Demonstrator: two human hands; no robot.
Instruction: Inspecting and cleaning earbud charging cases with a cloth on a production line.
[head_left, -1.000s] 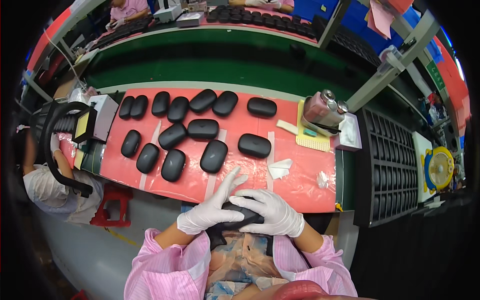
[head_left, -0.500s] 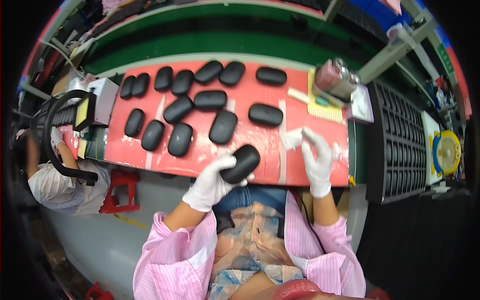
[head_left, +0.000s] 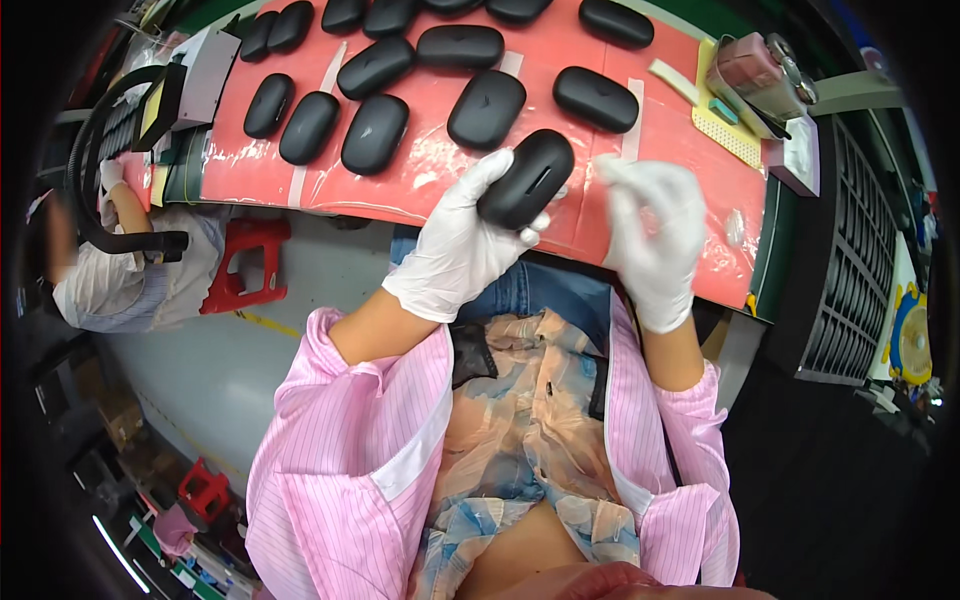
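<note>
My left hand (head_left: 470, 235), in a white glove, is closed round a black oval case (head_left: 540, 165) with smooth rounded ends. A narrow slot shows on the face turned up to me. My right hand (head_left: 655, 230), also gloved in white, hovers just right of the case, apart from it. Motion smears its fingers; they look pinched on a white wipe, which is hard to tell from the glove. Beyond both hands, several similar black cases (head_left: 487, 108) lie spread over the pink table mat (head_left: 420, 190).
At the table's right stand a pink-filled bottle (head_left: 745, 65), a yellow ribbed pad (head_left: 725, 135) and a small white box (head_left: 797, 155). A black rack of compartments (head_left: 850, 260) is further right. Another person (head_left: 130, 260) sits at the left, near a red stool (head_left: 255, 260) and a black curved hose (head_left: 85, 180).
My view has tilted down, so the table sits higher. The held case has turned, showing its slot. My right hand has come up off the mat, fingers drawn closer together.
</note>
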